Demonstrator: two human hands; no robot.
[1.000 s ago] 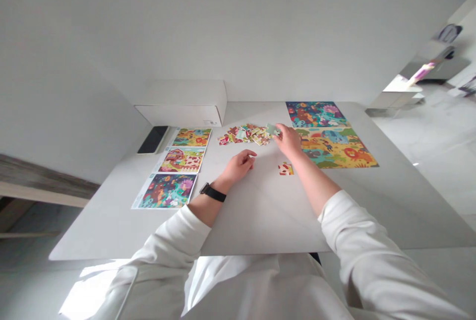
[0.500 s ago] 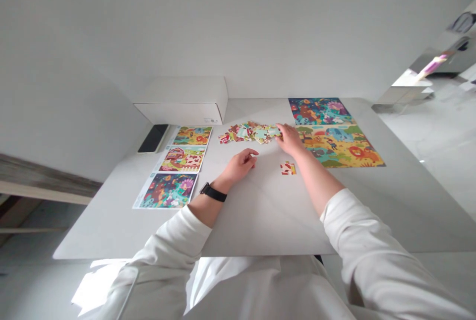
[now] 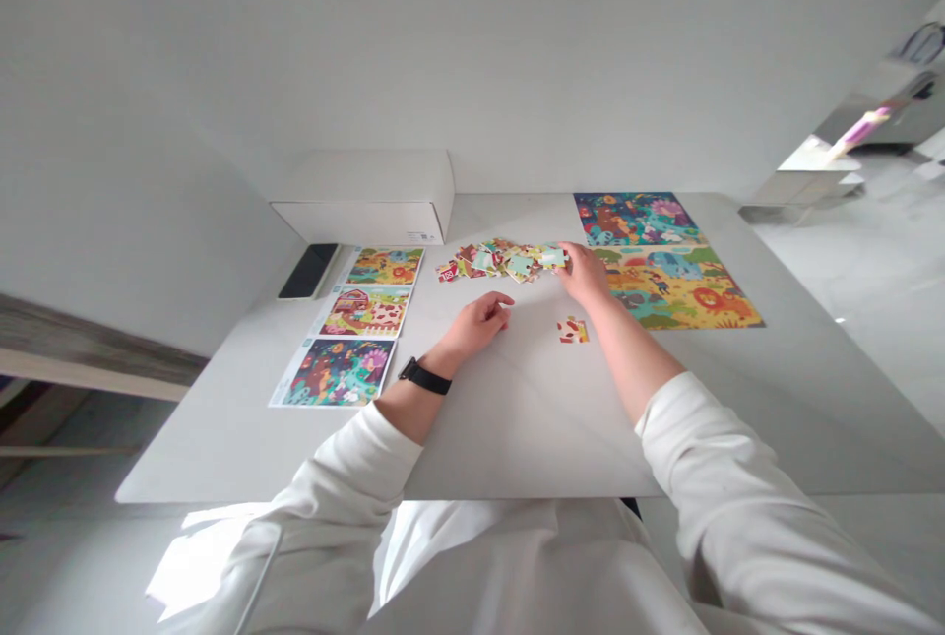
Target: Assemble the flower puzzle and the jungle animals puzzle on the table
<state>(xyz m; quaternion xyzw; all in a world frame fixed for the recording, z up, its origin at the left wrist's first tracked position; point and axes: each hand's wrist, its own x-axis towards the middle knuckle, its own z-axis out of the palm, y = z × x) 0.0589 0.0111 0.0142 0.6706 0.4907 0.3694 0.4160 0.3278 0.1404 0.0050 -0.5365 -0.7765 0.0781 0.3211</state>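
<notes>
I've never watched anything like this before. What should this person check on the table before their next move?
1. The fingers of the right hand are on the pale green puzzle piece: ok.
2. That piece is lifted clear of the loose puzzle pieces: cannot tell.
3. The left hand is free, with nothing visible in it, and apart from the loose pieces: ok.
4. The small joined group of puzzle pieces lies apart from the loose pieces: ok.
5. The black watch touches no pieces: ok.
</notes>
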